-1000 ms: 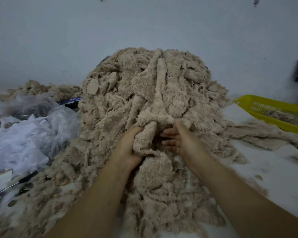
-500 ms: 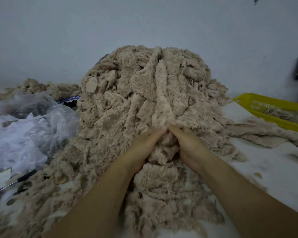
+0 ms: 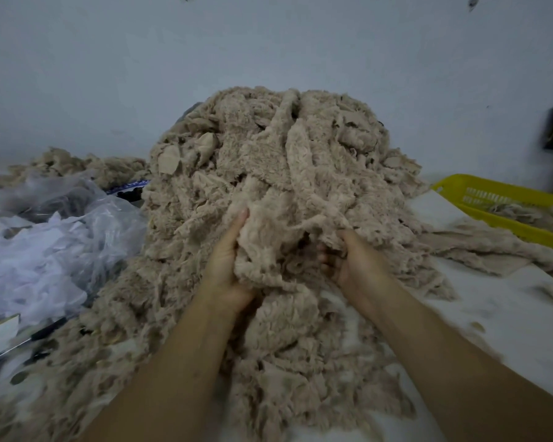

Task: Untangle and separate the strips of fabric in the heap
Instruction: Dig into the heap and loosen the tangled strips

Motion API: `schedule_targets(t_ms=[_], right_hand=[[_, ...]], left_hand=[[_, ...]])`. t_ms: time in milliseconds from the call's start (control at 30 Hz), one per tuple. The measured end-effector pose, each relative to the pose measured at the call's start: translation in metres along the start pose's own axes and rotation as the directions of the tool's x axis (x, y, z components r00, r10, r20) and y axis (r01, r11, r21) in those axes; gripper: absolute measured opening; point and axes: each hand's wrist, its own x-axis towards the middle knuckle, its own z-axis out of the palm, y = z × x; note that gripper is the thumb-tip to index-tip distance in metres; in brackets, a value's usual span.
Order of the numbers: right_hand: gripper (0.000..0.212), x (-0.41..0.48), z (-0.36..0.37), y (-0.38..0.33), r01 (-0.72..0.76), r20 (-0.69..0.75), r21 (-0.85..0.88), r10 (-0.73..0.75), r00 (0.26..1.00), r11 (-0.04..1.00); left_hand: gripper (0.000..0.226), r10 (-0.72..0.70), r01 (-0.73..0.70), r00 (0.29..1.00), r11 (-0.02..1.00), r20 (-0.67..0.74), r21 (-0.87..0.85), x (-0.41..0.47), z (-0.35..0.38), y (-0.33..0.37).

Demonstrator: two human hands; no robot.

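Observation:
A tall heap of beige fuzzy fabric strips (image 3: pixel 268 161) fills the middle of the white table, spilling toward me. My left hand (image 3: pixel 227 266) grips the left side of a bunched clump of strips (image 3: pixel 278 247) at the heap's front. My right hand (image 3: pixel 355 266) holds the clump's right side, fingers curled under the fabric and partly hidden. One long strip (image 3: pixel 300 154) runs from the clump up over the top of the heap.
Crumpled clear plastic bags with white scraps (image 3: pixel 45 253) lie at left. A dark pen or tool (image 3: pixel 23 342) lies near the front left. A yellow basket (image 3: pixel 505 205) holding some fabric sits at right. Loose strips (image 3: pixel 479 250) lie on the white table (image 3: pixel 498 314).
My hands met at the heap's front, then drew apart sideways with a clump of fabric spread between them. The long strip shifted slightly.

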Motion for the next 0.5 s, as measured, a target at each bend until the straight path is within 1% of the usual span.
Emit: schedule_targets(t_ms=[67,100,167,200,267,300,367,433,467,500], right_hand=[[0.015,-0.005,0.005,0.002,0.0,0.066,-0.009,0.0,0.998,1.0],[0.023,-0.007,0.008,0.003,0.003,0.113,-0.02,0.0,0.994,1.0],[0.043,-0.009,0.01,0.004,0.006,0.216,-0.065,0.008,0.976,0.998],[0.051,-0.011,0.01,0.006,0.013,0.272,-0.117,0.019,0.962,0.993],[0.059,-0.015,0.013,0.01,0.036,0.391,-0.225,0.056,0.919,0.974],[0.06,-0.016,0.015,0.012,0.034,0.433,-0.238,0.075,0.898,0.971],[0.058,-0.018,0.019,0.011,0.006,0.457,-0.161,0.069,0.887,0.987],[0.044,-0.015,0.016,0.008,-0.002,0.445,-0.046,0.022,0.895,0.999],[0.036,-0.014,0.013,0.006,0.002,0.438,-0.031,0.012,0.899,1.0],[0.03,-0.014,0.012,0.005,0.017,0.442,-0.054,0.009,0.897,0.998]], left_hand=[[0.044,-0.027,0.027,1.0,1.0,0.0,-0.011,0.001,0.0,0.0],[0.047,-0.053,0.053,0.999,0.998,0.004,0.015,0.001,0.0,-0.001],[0.055,-0.103,0.102,0.995,0.989,0.006,0.106,0.002,0.002,-0.006],[0.057,-0.113,0.111,0.994,0.979,0.002,0.168,0.002,0.003,-0.009],[0.056,-0.118,0.116,0.993,0.953,-0.008,0.279,0.003,0.004,-0.015],[0.058,-0.12,0.12,0.993,0.942,-0.018,0.315,0.003,0.004,-0.018],[0.061,-0.119,0.126,0.992,0.926,-0.041,0.355,0.003,0.004,-0.019],[0.054,-0.106,0.115,0.993,0.918,-0.044,0.379,0.004,0.004,-0.019],[0.05,-0.098,0.11,0.994,0.916,-0.051,0.385,0.004,0.005,-0.019],[0.048,-0.094,0.11,0.994,0.917,-0.059,0.384,0.004,0.006,-0.019]])
